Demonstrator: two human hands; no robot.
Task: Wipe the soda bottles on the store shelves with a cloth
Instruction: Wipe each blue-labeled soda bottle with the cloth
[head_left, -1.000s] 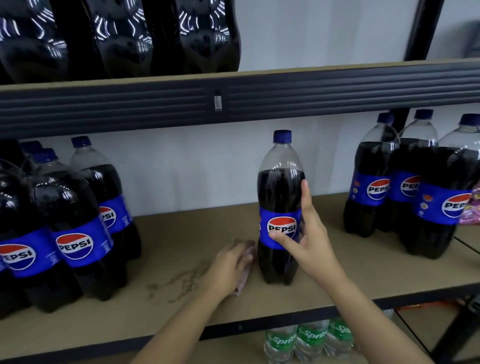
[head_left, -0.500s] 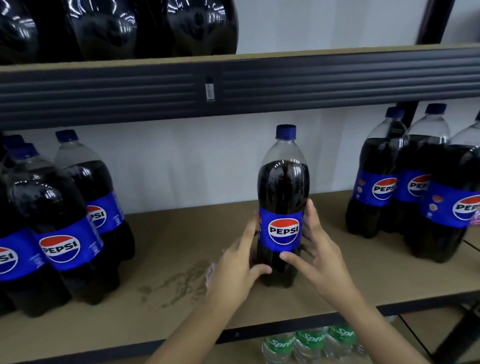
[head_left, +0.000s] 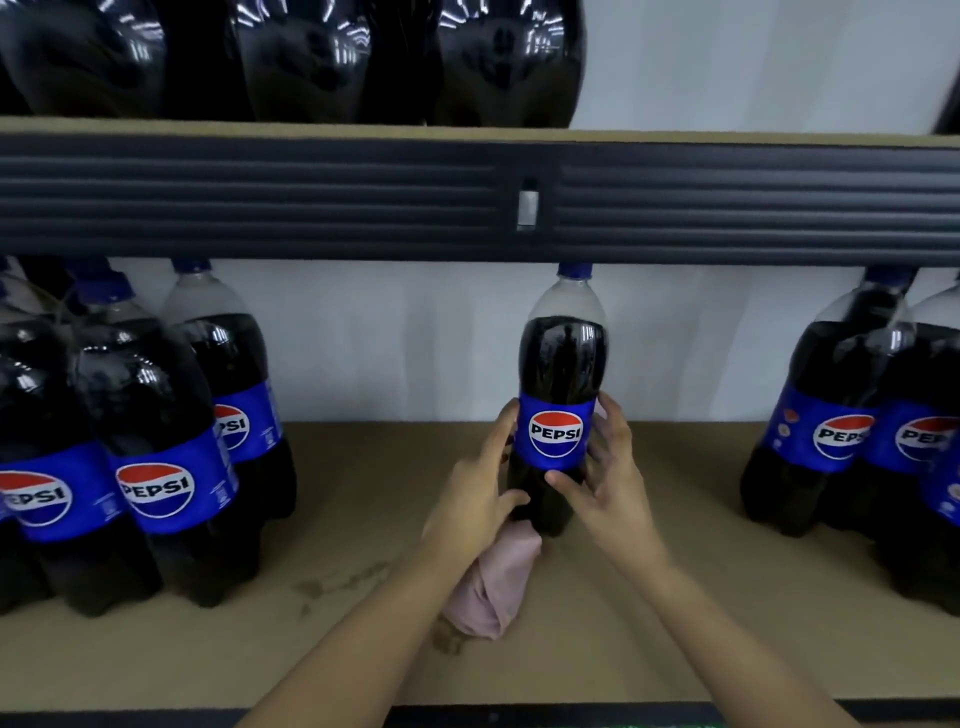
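Pepsi bottle (head_left: 562, 395) stands upright mid-shelf, gripped low on both sides, left hand (head_left: 480, 499) and right hand (head_left: 602, 483) curled round its blue label, pink cloth (head_left: 493, 587) bunched on the shelf board (head_left: 363, 649) under the left wrist, bottle clusters at far left (head_left: 150, 452) and right (head_left: 841, 415).

Head view, close, facing shelf (head_left: 363, 649)

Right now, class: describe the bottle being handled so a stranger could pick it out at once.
Find the middle shelf, the tan board under the dark ribbed rail. Near its centre one Pepsi bottle stands alone between the clusters at either end. Only this one is held by the left hand and right hand, with a pink cloth at its base.
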